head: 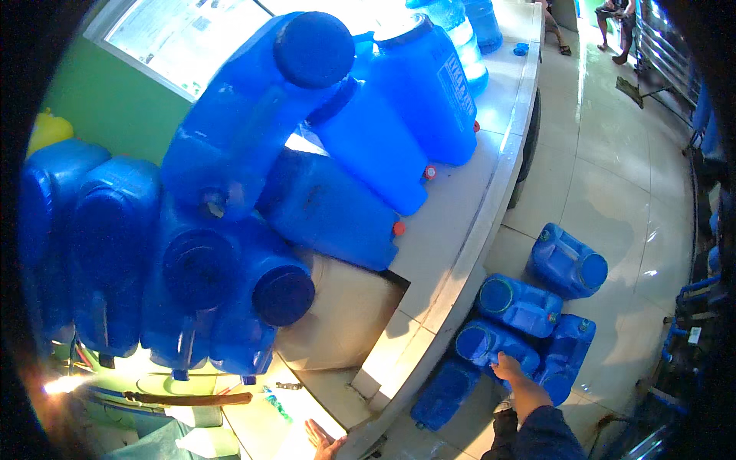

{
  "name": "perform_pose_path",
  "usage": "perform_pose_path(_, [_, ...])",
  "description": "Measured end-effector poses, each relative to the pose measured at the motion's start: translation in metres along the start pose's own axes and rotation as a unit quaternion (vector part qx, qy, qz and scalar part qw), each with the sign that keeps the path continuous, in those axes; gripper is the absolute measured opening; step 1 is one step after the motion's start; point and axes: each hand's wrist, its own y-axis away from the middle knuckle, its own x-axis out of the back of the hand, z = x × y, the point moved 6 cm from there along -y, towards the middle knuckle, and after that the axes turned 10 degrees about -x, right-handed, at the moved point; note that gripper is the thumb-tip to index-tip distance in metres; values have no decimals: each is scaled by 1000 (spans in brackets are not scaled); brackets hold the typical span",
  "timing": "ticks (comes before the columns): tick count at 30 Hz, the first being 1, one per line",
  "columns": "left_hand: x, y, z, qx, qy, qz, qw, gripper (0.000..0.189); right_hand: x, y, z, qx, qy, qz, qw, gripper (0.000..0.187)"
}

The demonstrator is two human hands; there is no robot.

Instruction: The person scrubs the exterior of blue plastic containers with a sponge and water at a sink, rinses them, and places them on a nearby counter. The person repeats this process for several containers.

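My right hand [507,368] reaches down to the floor and is closed around the handle area of a blue plastic water jug [472,342] with a wide round lid. Several more jugs stand close around it: one blue jug [445,397] nearer me, another [520,305] beyond, one [569,356] to the right, and a jug [566,261] farthest out. My left hand [323,441] lies on the pale worktop [305,397] by its edge, fingers slightly apart and holding nothing. A small knife-like tool [288,386] and a green-and-clear wrapper or strip [278,406] lie near it.
Large blue jugs with red taps [345,207] stand on the tiled counter [454,230]. More jugs [115,253] line the left, one [241,126] stacked on top. White bottles [210,441] and a wooden stick [190,398] sit below. Pipes [684,333] edge the tiled floor; people's legs [615,34] appear far off.
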Motion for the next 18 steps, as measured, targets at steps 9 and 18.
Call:
perform_pose_path(9, [-7, -7, 25, 8, 65, 24, 998, 146, 171, 210, -51, 127, 11, 118, 985, 53])
perform_pose_path(18, [55, 68, -49, -107, -11, 222, 969, 94, 327, 545, -167, 321, 218, 160, 908, 53])
